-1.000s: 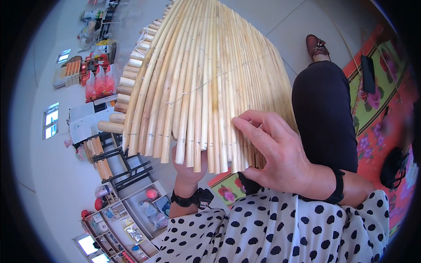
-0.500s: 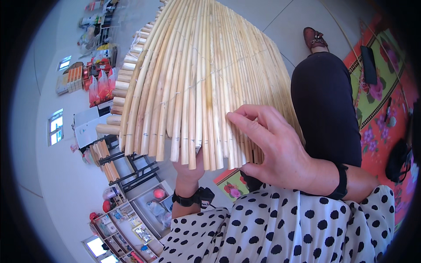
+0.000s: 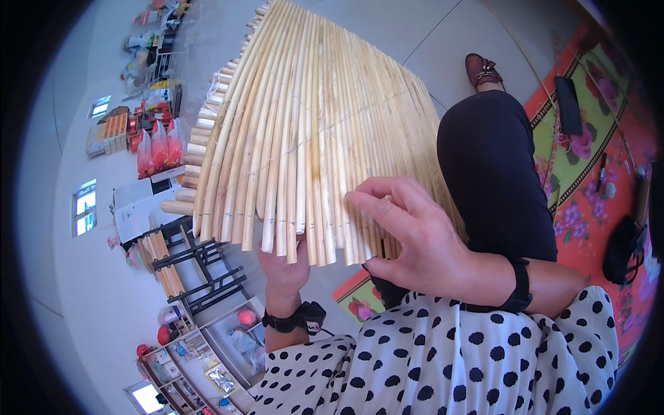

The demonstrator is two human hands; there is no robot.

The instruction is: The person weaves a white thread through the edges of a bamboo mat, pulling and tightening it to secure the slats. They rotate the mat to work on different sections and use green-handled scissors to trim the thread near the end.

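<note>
A large mat of pale reed stalks [image 3: 325, 124], bound side by side with thin thread, spreads out before me, its uneven cut ends facing my lap. A second layer of stalks [image 3: 194, 162] sticks out crosswise along its left edge. My right hand [image 3: 425, 232] grips the near edge right of the middle, index fingertip on the upper face and thumb low by the cut ends. From below, my left hand [image 3: 282, 270] reaches up behind the near edge; its fingers are mostly hidden by the stalks. Dark pencil-like marks cross several stalks near their ends.
My bent knee in dark trousers [image 3: 487, 166] borders the mat on the right. Beyond lies a floral red and green cloth [image 3: 588, 200] bearing a dark flat case [image 3: 568, 105] and a black bag [image 3: 622, 252]. Folding stands [image 3: 200, 266] and shelves [image 3: 207, 366] line the left.
The view has shifted slightly, so the mat and knee sit a little differently in the picture. Both hands stay at the near edge, with the left one a bit lower beneath the stalks.
</note>
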